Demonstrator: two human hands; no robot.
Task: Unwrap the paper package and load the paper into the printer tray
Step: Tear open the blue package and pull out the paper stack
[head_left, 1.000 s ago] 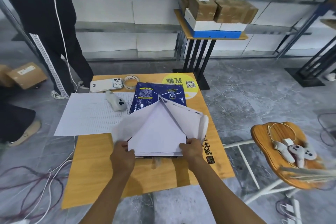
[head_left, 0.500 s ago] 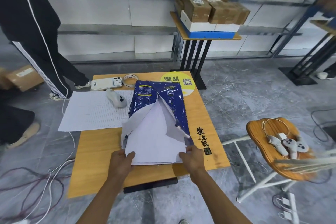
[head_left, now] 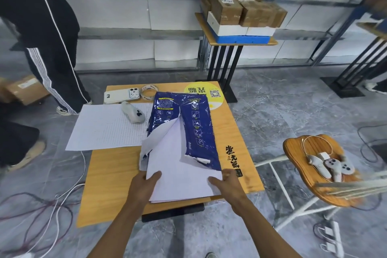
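Note:
A stack of white paper (head_left: 180,174) lies on the wooden table (head_left: 113,176), half out of its torn blue wrapper (head_left: 194,123). The wrapper is split open down the middle, its white inner flaps peeled to both sides. My left hand (head_left: 144,186) grips the stack's near left corner, thumb on top. My right hand (head_left: 227,182) grips the near right corner the same way. The stack's near edge reaches the table's front edge. No printer tray is in view.
A lined sheet (head_left: 109,128), a grey controller (head_left: 134,113), a phone (head_left: 121,95) and a tape roll (head_left: 148,90) lie at the table's far left. A person (head_left: 48,37) stands at the left. A stool (head_left: 318,165) with controllers is right. Cables (head_left: 41,211) cross the floor.
The wrapper's white flaps have fallen flatter and the paper stack has slid toward me, out of the wrapper. Both hands keep hold of its near corners.

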